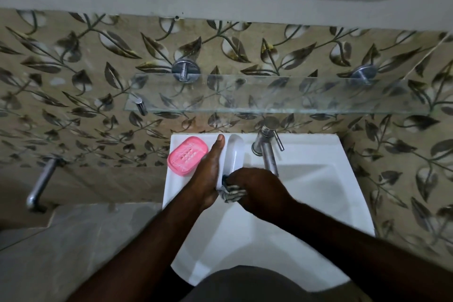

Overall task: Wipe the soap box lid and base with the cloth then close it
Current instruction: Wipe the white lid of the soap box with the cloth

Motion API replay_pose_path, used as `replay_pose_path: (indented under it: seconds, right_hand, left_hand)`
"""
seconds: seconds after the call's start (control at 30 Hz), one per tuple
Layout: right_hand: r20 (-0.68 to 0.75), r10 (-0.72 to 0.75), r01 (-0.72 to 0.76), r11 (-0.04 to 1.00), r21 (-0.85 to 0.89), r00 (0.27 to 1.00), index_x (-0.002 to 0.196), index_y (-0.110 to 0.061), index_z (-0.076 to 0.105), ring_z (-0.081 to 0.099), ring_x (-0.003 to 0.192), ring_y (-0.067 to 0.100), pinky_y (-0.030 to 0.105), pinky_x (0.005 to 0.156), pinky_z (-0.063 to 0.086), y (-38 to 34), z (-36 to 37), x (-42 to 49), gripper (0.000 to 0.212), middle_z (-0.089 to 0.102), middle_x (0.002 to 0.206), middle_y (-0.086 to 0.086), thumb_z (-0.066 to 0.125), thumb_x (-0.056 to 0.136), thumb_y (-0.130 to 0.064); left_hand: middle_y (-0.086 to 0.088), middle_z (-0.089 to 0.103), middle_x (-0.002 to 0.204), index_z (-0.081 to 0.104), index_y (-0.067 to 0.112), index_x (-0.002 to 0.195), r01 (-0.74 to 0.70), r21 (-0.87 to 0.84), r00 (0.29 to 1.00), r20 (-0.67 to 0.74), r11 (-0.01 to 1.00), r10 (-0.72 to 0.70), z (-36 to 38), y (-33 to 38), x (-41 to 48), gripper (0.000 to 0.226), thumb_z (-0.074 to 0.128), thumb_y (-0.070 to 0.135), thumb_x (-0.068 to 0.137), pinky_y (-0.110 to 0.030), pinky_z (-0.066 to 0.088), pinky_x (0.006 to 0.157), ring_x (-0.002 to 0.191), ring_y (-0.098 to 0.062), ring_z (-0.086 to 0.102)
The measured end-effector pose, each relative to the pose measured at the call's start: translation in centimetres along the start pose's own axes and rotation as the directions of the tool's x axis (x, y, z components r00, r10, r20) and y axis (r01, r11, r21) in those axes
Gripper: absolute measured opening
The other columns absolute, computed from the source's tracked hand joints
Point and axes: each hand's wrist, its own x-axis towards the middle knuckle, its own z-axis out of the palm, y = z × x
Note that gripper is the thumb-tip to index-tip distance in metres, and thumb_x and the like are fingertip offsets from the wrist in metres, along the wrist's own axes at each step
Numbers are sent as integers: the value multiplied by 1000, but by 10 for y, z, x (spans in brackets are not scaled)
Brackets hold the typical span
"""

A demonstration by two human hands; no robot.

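The pink soap box base lies on the back left corner of the white sink, its slotted inside facing up. My left hand holds the clear white lid on edge beside it, thumb stretched along the lid's side. My right hand grips a dark striped cloth and presses it against the near end of the lid. Part of the cloth is hidden under my right fingers.
A steel tap stands at the sink's back, just right of the lid. A glass shelf juts from the leaf-patterned wall above. A second steel tap sticks out of the wall at left, over a grey ledge.
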Motion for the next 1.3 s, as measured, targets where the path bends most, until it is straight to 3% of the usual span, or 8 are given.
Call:
replay_pose_path:
  seconds: [0.13,0.3,0.4,0.53,0.7,0.9,1.07,1.3]
  right_hand:
    - [124,451,-404,602,689,884,72,-7,63,56,60,11,31,61,46,-24,8,4,4,62,65,0,64,74,-11]
    - [64,96,-107,976,192,993,82,-20,67,63,82,21,33,70,50,-8,1,-7,11,65,87,-2,60,82,-11]
    - [105,-25,37,993,-115,994,109,-24,69,60,101,26,36,73,50,16,-1,-4,32,60,114,3,55,84,-9]
    - [-33,93,-93,995,-20,995,111,-24,71,62,98,27,32,75,48,25,-14,21,46,65,107,4,53,71,-11]
    - [-370,383,-227,888,400,846,92,-15,70,63,77,20,31,69,50,17,-28,31,23,64,81,-4,64,70,-10]
    - [-63,91,-71,961,266,994,81,-4,68,59,86,29,38,76,49,-3,-1,12,13,64,92,15,60,78,-14]
    - [-70,-171,145,947,-287,983,85,-4,70,58,69,33,37,56,49,11,-5,19,27,68,88,15,45,77,-11]
    - [-64,136,-150,933,-328,989,128,-9,51,63,95,34,41,72,50,7,-2,43,41,66,106,10,53,87,-16]
  left_hand:
    - [-17,73,105,73,33,94,-62,-19,998,13,998,62,1,-1,2,44,63,66,66,-36,60,68,85,-31,73]
    - [-15,75,103,65,19,112,0,-63,996,-94,998,-6,0,-4,6,54,63,61,79,-44,59,83,95,-31,72]
    - [-15,74,106,67,15,116,50,-97,993,-101,994,-60,0,-8,8,56,59,59,83,-43,56,89,97,-30,71]
    - [-3,77,74,79,16,75,87,-169,995,-28,982,-93,0,-9,11,50,51,54,92,-26,58,53,65,-14,74]
    - [-8,70,116,59,16,129,139,-167,990,36,976,-135,-3,-6,9,53,37,54,98,-38,52,88,102,-23,68]
    - [-6,76,97,67,24,103,155,-91,988,30,984,-153,-5,-18,16,44,42,59,94,-28,59,62,73,-16,71]
    - [-1,77,86,81,23,78,119,-162,993,20,980,-117,-6,-25,18,54,39,49,99,-25,58,65,79,-12,74]
    - [1,78,88,74,20,94,4,21,990,-140,1000,-1,-2,-13,22,38,53,53,93,-22,55,56,78,-11,74]
